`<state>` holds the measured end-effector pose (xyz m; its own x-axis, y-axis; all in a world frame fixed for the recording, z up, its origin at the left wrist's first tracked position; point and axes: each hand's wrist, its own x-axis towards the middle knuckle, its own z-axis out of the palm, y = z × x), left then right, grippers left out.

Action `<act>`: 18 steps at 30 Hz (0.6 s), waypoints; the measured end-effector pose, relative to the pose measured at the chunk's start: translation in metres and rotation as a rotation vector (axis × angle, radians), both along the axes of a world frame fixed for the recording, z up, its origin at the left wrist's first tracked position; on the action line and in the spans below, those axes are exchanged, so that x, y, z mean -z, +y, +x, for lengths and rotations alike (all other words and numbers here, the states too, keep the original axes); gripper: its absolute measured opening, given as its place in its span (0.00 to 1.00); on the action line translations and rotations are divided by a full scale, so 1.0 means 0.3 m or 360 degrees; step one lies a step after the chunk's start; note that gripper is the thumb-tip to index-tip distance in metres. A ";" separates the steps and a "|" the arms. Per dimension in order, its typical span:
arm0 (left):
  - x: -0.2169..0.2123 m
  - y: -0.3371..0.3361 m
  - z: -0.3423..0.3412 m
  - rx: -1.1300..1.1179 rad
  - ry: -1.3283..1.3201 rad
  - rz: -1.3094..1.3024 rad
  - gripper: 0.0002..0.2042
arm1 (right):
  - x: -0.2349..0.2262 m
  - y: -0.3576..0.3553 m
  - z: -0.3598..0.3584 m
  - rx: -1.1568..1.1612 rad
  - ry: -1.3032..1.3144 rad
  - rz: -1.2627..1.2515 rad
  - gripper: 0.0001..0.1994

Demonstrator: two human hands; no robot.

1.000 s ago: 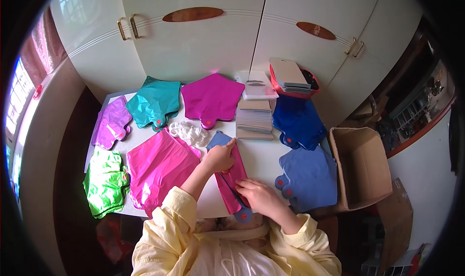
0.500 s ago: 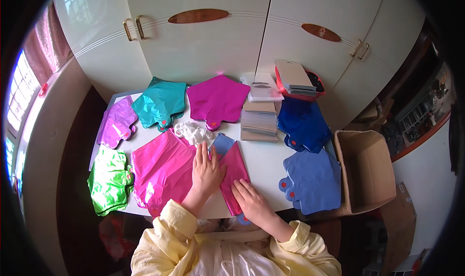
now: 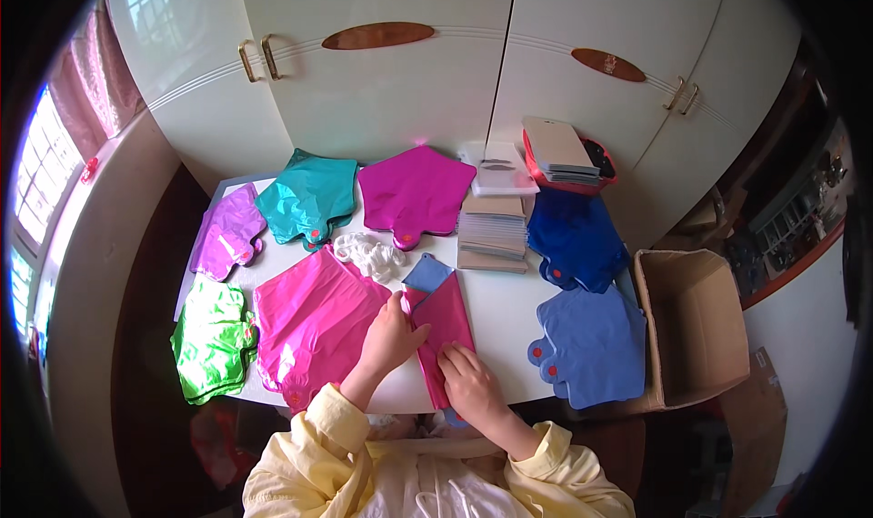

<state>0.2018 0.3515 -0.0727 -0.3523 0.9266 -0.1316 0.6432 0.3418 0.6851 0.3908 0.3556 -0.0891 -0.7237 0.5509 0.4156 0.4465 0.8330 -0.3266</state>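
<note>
A pink foil balloon (image 3: 443, 304), folded into a narrow strip, lies in front of me with a blue flat piece (image 3: 427, 272) showing at its far end. Along its left edge is my left hand (image 3: 389, 338), fingers stretched forward against the foil and thumb apart, lying over the strip. Bent and close together, the fingers of my right hand (image 3: 473, 389) grip the foil at the strip's right side; their tips are partly hidden. A larger stack of flat pink foil balloons (image 3: 314, 313) spreads out to the left of my left hand.
White cord (image 3: 368, 256) lies bundled beyond the pink stack. Purple (image 3: 227, 231), green (image 3: 214, 341), teal (image 3: 309, 195), magenta (image 3: 416, 191), dark blue (image 3: 577, 231) and blue foil stacks (image 3: 596, 345) surround the work. Cards (image 3: 492, 236), a red basket (image 3: 605, 177) and a cardboard box (image 3: 696, 327) stand rightward.
My left hand has drawn back toward me from the strip's far end, uncovering more of the blue piece. The right fingers have bent from flat and closed on the foil.
</note>
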 end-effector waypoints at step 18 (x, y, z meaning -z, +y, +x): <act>0.028 -0.194 0.073 0.0477 0.1007 0.0401 0.30 | 0.017 0.006 0.000 -0.0078 -0.0013 -0.0074 0.18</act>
